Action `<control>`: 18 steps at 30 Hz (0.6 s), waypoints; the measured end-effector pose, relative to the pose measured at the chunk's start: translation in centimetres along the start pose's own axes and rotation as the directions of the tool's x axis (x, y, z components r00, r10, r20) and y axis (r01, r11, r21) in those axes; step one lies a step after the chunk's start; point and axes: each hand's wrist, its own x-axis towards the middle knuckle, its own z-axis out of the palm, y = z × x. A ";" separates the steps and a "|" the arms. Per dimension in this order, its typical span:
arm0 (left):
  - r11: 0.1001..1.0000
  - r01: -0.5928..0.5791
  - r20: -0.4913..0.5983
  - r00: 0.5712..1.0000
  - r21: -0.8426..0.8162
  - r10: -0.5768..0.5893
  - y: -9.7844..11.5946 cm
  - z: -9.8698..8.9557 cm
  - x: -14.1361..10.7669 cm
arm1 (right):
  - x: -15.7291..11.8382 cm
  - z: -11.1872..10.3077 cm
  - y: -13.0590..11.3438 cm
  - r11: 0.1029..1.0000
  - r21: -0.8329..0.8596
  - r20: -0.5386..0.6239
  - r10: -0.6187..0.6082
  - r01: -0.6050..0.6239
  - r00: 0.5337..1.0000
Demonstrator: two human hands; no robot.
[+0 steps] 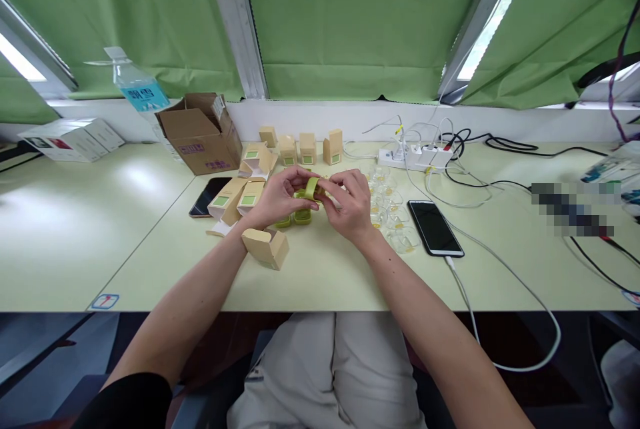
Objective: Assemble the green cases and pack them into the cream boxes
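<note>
Green band [313,187], pinched in grip by left hand [283,196] and right hand [351,206], near flapped-open green-labelled cartons [227,199], print too tiny to read.

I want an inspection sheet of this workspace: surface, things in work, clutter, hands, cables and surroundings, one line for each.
Surface: pale table, seam on the left side; spills: nothing seen
Things in work: green piece held up; more green pieces below; small boxes, some open; clear pieces on the right
Clutter: open carton, bottle, white phone, dark phone
Hands: left hand and right hand both on the green piece
Cables: power strip with plugs in; white cable from the white phone hangs past the front edge; black cables at back right
Surroundings: green blinds behind
</note>
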 end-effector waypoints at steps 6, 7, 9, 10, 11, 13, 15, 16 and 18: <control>0.998 -0.062 -0.121 0.991 0.019 0.064 0.0 -0.1 -0.1 | 0.1 -0.9 -0.4 0.958 0.278 -0.012 0.075 -0.069 0.997; 0.998 -0.066 -0.124 0.990 0.024 0.068 0.0 -0.2 -0.1 | 0.1 -0.8 -0.6 0.943 0.320 0.019 0.092 -0.093 0.996; 0.998 -0.066 -0.123 0.990 0.025 0.068 -0.1 -0.2 -0.2 | -0.1 -0.4 -1.0 0.908 0.396 0.052 0.129 -0.139 0.990; 0.998 -0.063 -0.121 0.991 0.022 0.065 -0.2 -0.3 -0.3 | -0.2 -0.2 -1.1 0.891 0.428 0.052 0.147 -0.155 0.988; 0.998 -0.060 -0.118 0.991 0.017 0.061 -0.2 -0.3 -0.3 | -0.3 0.0 -1.2 0.876 0.453 0.047 0.161 -0.164 0.986; 0.998 -0.057 -0.108 0.993 0.004 0.057 -0.3 -0.4 -0.3 | -0.4 0.2 -1.3 0.866 0.472 0.036 0.171 -0.167 0.985; 0.998 -0.058 -0.093 0.994 -0.012 0.057 -0.3 -0.4 -0.3 | -0.4 0.2 -1.3 0.883 0.445 0.016 0.160 -0.151 0.987; 0.998 -0.057 -0.088 0.995 -0.017 0.055 -0.3 -0.4 -0.3 | -0.3 0.2 -1.3 0.898 0.418 0.002 0.148 -0.135 0.989; 0.998 -0.052 -0.091 0.995 -0.025 0.050 -0.3 -0.3 -0.3 | -0.1 0.1 -1.4 0.928 0.361 -0.026 0.110 -0.093 0.994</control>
